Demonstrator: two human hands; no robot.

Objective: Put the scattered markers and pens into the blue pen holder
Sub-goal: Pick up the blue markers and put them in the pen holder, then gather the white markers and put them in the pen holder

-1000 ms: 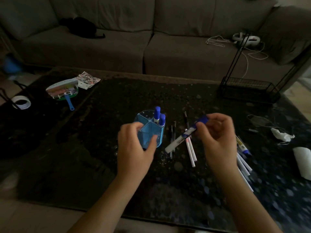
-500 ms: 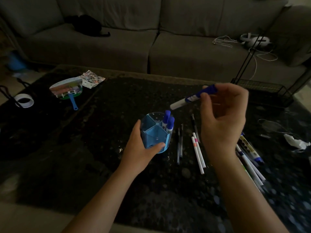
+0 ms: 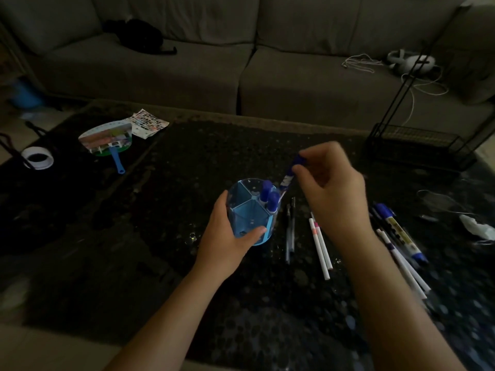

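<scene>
The left hand [image 3: 225, 236] grips the holder [image 3: 268, 231] from its left side, thumb curled across the near wall, fingers round the far side; the holder stands upright near the middle of the table [image 3: 174, 199]. The right hand [image 3: 334, 188] pinches a blue-capped marker [image 3: 286, 180] between thumb and fingertips by its upper end; the marker is tilted, cap up, with its lower end at the holder's right rim, beside two capped markers [image 3: 269, 196] standing in the right compartment; whether it touches them I cannot tell.

Just right of the holder two dark pens [image 3: 290, 228] lie side by side on the table; beside them lie two white pens [image 3: 320, 247]; nearer the right edge is a loose bunch of markers [image 3: 396, 231], partly hidden by the right forearm.

Toward the far left corner lie a fan [image 3: 108, 140], a printed sheet [image 3: 148, 124] and a tape roll [image 3: 37, 158]; a wire rack [image 3: 417, 145] stands at the far right corner; a crumpled tissue [image 3: 479, 228] lies by the right edge.
</scene>
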